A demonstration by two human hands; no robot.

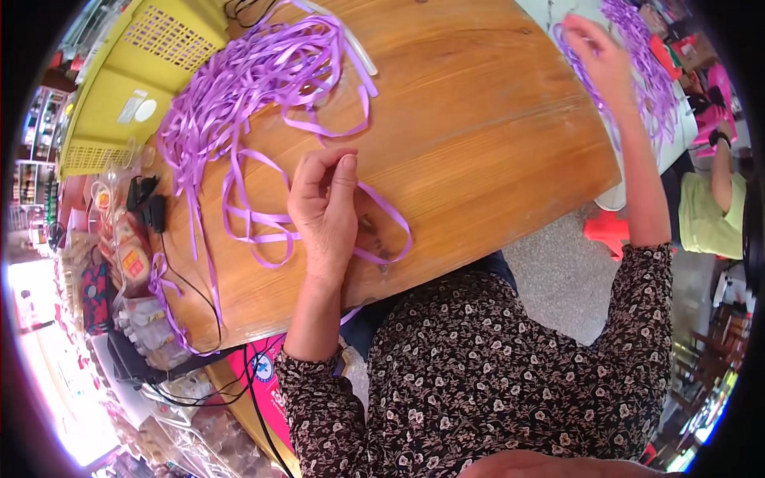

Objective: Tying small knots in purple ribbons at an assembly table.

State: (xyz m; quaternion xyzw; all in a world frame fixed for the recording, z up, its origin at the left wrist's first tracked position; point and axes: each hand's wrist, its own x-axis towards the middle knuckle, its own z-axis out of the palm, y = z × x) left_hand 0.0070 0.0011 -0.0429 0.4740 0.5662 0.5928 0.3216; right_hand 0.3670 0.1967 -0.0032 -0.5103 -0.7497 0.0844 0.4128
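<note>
Near the middle of the wooden table, my left hand (325, 209) is closed, thumb pressed to the curled forefinger. A loose purple ribbon (396, 219) loops out on both sides of it; the part inside the fingers is hidden. Up and to the left lies a big tangled heap of purple ribbon (231, 88). My right hand (602, 68) is raised past the table's right end, its fingers pinched together. Purple ribbon shows right at those fingertips, and a second ribbon bunch (644, 60) hangs over a white surface behind that hand.
A yellow perforated basket (103, 111) stands at the wooden table's (478, 119) far left. Black plugs with a cable (151, 207) and bagged goods (131, 263) lie along the left edge. A person in a light green top (713, 211) is at the right, near a red stool (610, 231).
</note>
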